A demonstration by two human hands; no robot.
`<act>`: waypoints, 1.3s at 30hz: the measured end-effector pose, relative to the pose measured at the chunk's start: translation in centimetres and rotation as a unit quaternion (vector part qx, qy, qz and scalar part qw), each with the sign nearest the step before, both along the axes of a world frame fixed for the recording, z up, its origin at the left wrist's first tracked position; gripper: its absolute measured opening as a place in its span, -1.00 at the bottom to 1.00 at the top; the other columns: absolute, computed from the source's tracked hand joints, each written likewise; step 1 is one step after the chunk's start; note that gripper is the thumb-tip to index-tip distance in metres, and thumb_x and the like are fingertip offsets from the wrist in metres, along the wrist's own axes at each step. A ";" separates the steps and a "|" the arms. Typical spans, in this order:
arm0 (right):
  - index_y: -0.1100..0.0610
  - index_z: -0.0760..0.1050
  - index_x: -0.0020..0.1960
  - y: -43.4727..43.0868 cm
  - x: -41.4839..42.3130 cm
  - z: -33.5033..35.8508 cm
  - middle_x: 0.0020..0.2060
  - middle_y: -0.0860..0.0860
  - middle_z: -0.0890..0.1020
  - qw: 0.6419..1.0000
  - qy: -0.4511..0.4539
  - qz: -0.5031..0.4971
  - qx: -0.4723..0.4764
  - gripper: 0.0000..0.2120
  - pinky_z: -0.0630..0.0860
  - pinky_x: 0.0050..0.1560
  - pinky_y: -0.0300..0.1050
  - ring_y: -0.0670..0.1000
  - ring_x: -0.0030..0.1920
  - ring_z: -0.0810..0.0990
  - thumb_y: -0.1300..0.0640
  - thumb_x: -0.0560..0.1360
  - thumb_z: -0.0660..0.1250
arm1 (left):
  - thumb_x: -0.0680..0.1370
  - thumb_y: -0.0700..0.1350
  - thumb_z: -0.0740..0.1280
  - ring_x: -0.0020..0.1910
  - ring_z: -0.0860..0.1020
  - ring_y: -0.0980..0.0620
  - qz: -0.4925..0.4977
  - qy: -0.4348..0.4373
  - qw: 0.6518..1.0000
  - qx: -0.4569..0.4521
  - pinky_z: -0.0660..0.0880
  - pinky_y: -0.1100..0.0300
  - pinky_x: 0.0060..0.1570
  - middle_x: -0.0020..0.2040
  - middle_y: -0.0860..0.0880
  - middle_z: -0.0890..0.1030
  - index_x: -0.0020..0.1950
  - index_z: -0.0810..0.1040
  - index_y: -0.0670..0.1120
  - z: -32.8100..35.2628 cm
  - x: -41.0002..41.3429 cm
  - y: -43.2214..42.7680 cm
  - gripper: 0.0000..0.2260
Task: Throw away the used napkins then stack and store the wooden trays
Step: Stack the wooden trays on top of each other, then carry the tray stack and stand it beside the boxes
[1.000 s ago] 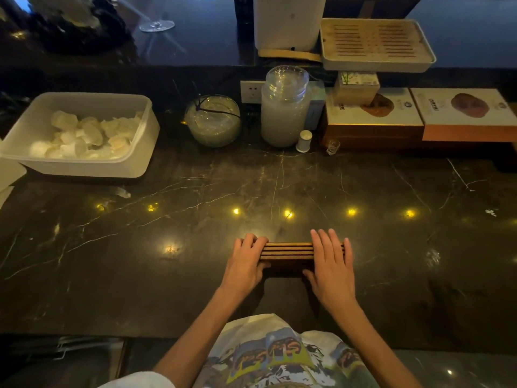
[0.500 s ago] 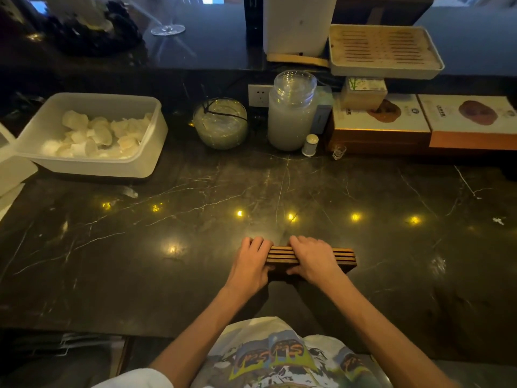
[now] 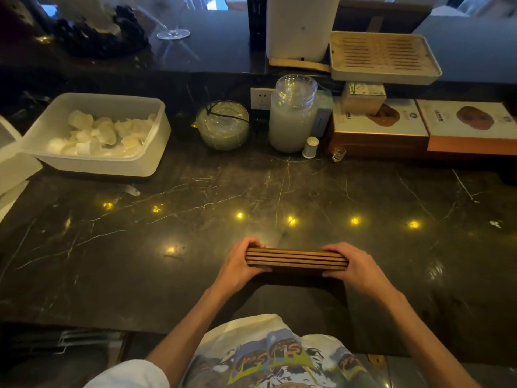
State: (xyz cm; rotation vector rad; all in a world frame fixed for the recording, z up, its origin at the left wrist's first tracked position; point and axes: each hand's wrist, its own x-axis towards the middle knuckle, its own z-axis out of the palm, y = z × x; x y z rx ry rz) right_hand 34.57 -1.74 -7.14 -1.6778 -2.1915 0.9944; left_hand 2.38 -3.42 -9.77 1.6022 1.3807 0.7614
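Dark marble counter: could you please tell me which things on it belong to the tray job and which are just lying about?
Job:
stack of thin brown wooden trays
left hand, right hand, each gripping one end of it

Lying about:
white plastic tub
round glass bowl
tall lidded glass jar
slatted tea tray

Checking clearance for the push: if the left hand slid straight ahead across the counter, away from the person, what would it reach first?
Probably the round glass bowl by the back wall. The left hand grips the tray stack; the dark counter ahead looks bare, though depth is uncertain.
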 end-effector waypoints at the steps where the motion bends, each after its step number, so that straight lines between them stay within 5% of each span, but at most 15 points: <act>1: -0.29 0.39 0.25 -0.1 0.1 -0.2 0.12 -0.28 0.54 0.998 0.052 -0.031 -0.026 -0.41 0.47 0.14 -0.28 -0.27 0.15 0.51 -0.05 0.30 0.55 | 0.36 0.02 0.54 0.10 0.57 0.10 0.010 -0.027 0.999 -0.019 0.55 0.20 0.06 0.07 0.12 0.57 0.14 0.43 0.13 -0.2 0.1 -0.1 -0.56; 4: -0.07 0.40 0.27 -1.2 0.0 -2.2 0.12 -0.11 0.58 0.958 0.219 -0.162 -0.092 -0.37 0.53 0.12 -0.22 -0.16 0.16 0.57 0.16 0.29 0.59 | 0.38 -0.08 0.55 0.13 0.56 0.20 0.040 -0.086 0.992 -0.085 0.53 0.32 0.07 0.09 0.10 0.57 0.18 0.37 0.15 -0.7 0.6 -0.2 -0.50; 7: 0.11 0.39 0.27 -2.7 -0.9 -4.4 0.06 -0.07 0.59 0.938 0.230 -0.233 -0.111 -0.45 0.51 0.05 -0.31 0.04 0.20 0.56 0.30 0.36 0.52 | 0.40 -0.16 0.53 0.22 0.53 0.15 0.056 -0.118 0.982 -0.136 0.53 0.27 0.17 0.17 0.03 0.55 0.28 0.31 0.04 -2.2 0.7 -0.3 -0.43; 11: 0.10 0.29 0.38 -2.4 -1.1 -3.4 0.20 -0.03 0.54 0.942 0.213 -0.218 -0.144 -0.37 0.42 0.25 -0.16 -0.01 0.26 0.50 0.25 0.40 0.50 | 0.45 -0.10 0.49 0.28 0.49 0.15 0.045 -0.122 0.978 -0.165 0.47 0.37 0.15 0.24 0.08 0.51 0.42 0.22 -0.02 -2.2 0.5 0.6 -0.36; 15: -0.07 0.31 0.35 -3.1 -0.5 -0.6 0.23 -0.06 0.57 0.907 0.300 -0.226 -0.189 -0.31 0.56 0.05 -0.26 -0.14 0.16 0.60 0.09 0.33 0.58 | 0.43 0.09 0.48 0.20 0.56 0.20 0.063 -0.190 0.966 -0.164 0.50 0.34 0.13 0.23 0.07 0.56 0.41 0.30 0.04 -0.4 0.0 1.3 -0.37; 20: -0.15 0.38 0.34 -4.4 -2.6 2.5 0.17 -0.13 0.63 0.870 0.373 -0.234 -0.221 -0.29 0.52 0.21 -0.04 -0.08 0.19 0.60 -0.07 0.27 0.60 | 0.37 0.23 0.47 0.00 0.67 -0.05 0.164 -0.362 0.897 -0.196 0.63 0.05 -0.07 0.04 -0.08 0.69 0.14 0.55 -0.04 4.5 0.0 2.0 -0.52; 25: -0.01 0.42 0.32 -7.3 -6.1 4.2 0.13 -0.02 0.67 0.811 0.440 -0.312 -0.225 -0.26 0.56 0.10 -0.09 0.00 0.14 0.65 0.00 0.21 0.63 | 0.43 0.36 0.21 0.22 0.58 -0.17 0.183 -0.483 0.818 -0.253 0.50 -0.11 0.20 0.21 -0.21 0.63 0.30 0.51 -0.14 6.4 -1.8 0.5 -0.32; 29: 0.04 0.40 0.34 -10.6 -10.2 6.1 0.18 0.06 0.63 0.763 0.485 -0.363 -0.226 -0.34 0.55 0.03 -0.11 0.07 0.15 0.63 0.10 0.28 0.54 | 0.36 0.35 0.32 0.29 0.52 -0.18 0.203 -0.589 0.738 -0.261 0.45 -0.15 0.26 0.29 -0.18 0.57 0.36 0.44 -0.07 7.1 -1.0 -2.6 -0.29; 33: 0.05 0.35 0.37 -15.8 -14.4 7.5 0.19 0.02 0.60 0.746 0.479 -0.426 -0.182 -0.34 0.49 0.16 -0.11 0.00 0.18 0.57 0.14 0.33 0.52 | 0.40 0.04 0.49 0.26 0.53 -0.16 0.280 -0.527 0.752 -0.281 0.46 -0.24 0.26 0.33 -0.17 0.53 0.46 0.29 0.00 7.3 0.6 -5.1 -0.31; 39: -0.06 0.27 0.42 -25.3 -16.3 9.3 0.23 -0.08 0.56 0.788 0.409 -0.423 -0.180 -0.22 0.46 0.30 -0.03 -0.03 0.23 0.55 -0.13 0.30 0.54 | 0.39 0.06 0.52 0.09 0.61 -0.15 0.325 -0.453 0.759 -0.337 0.59 -0.18 0.06 0.17 -0.13 0.59 0.38 0.29 0.02 7.3 1.0 -10.9 -0.35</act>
